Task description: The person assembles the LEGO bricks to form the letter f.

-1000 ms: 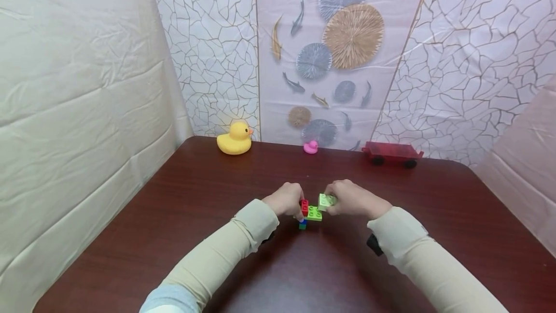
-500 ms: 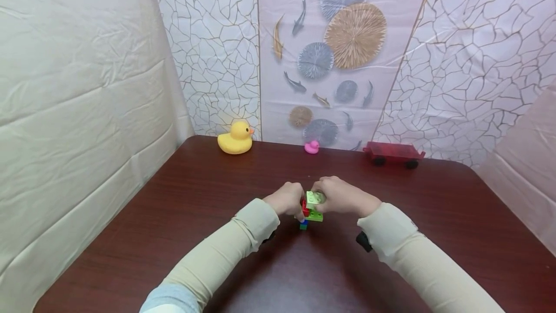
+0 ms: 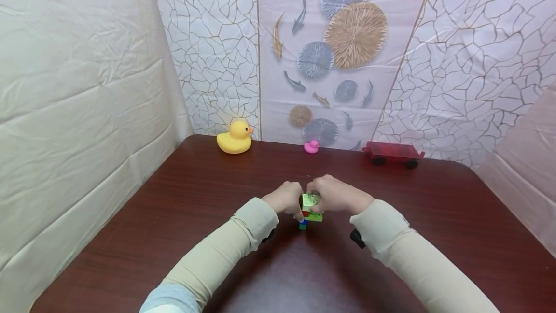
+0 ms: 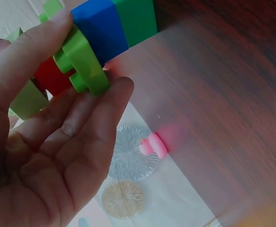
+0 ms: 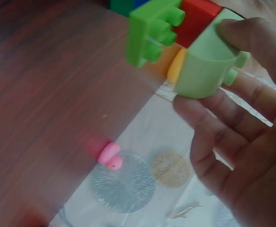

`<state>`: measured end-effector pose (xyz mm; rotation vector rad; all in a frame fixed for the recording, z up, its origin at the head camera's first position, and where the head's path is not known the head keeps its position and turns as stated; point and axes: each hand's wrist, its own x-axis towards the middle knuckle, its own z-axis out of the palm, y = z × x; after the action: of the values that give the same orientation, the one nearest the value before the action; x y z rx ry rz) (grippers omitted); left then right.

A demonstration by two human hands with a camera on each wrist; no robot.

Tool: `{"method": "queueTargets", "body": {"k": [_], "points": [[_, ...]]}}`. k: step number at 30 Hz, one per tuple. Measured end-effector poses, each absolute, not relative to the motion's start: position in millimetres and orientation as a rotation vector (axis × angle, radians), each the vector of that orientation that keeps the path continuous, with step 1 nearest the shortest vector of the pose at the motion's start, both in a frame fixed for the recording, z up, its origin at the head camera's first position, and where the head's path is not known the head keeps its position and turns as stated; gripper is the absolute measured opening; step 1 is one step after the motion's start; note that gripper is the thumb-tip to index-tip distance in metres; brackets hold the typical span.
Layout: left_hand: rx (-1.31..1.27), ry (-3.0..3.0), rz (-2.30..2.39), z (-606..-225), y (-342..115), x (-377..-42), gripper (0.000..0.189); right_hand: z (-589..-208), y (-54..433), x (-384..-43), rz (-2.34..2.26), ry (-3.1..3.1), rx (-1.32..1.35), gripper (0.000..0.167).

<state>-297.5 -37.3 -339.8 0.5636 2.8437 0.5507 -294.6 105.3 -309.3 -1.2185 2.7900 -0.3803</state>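
A small tower of toy bricks stands on the table between both hands. In the left wrist view it runs from a dark green brick [image 4: 137, 21] through a blue brick [image 4: 101, 30] to a wider lime green plate [image 4: 88, 59] with studs, then a red brick [image 4: 52, 78]. My left hand [image 3: 285, 198] holds this tower, thumb and fingers at the lime plate. Between thumb and fingers, my right hand [image 3: 336, 195] pinches a pale green brick [image 5: 204, 71] with a rounded side. That brick sits right against the red one, at the tower's top.
Along the table's [image 3: 217, 182] back edge stand a yellow rubber duck [image 3: 235, 139], a small pink duck [image 3: 311, 147] and a red toy wagon [image 3: 393, 153] with black wheels. Patterned cloth [image 3: 217, 52] hangs behind them.
My right hand has moved left with the pale green brick, from over the lime plate's right side onto the red brick. The left hand has stayed on the tower.
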Motion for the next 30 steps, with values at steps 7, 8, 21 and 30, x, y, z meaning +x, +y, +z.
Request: {"method": "queueTargets", "body": {"k": [7, 8, 21, 30], "points": [[0.577, 2.837, 0.544, -340.3, -37.4, -297.7, 0.030, -301.7, 98.1, -293.8, -0.307, 2.781, -1.040, 0.015], [0.572, 2.835, 0.551, -340.3, -37.2, -297.9, 0.031, -300.7, 97.1, -293.5, -0.293, 2.783, -1.034, 0.015], [0.640, 2.776, 0.611, -335.1, -44.6, -298.4, 0.025, -297.9, 88.9, -293.1, -0.215, 2.779, -0.988, 0.017], [0.748, 2.777, 0.661, -324.6, -46.8, -296.6, 0.019, -303.2, 92.7, -294.3, -0.305, 2.790, -0.987, 0.016]]}}
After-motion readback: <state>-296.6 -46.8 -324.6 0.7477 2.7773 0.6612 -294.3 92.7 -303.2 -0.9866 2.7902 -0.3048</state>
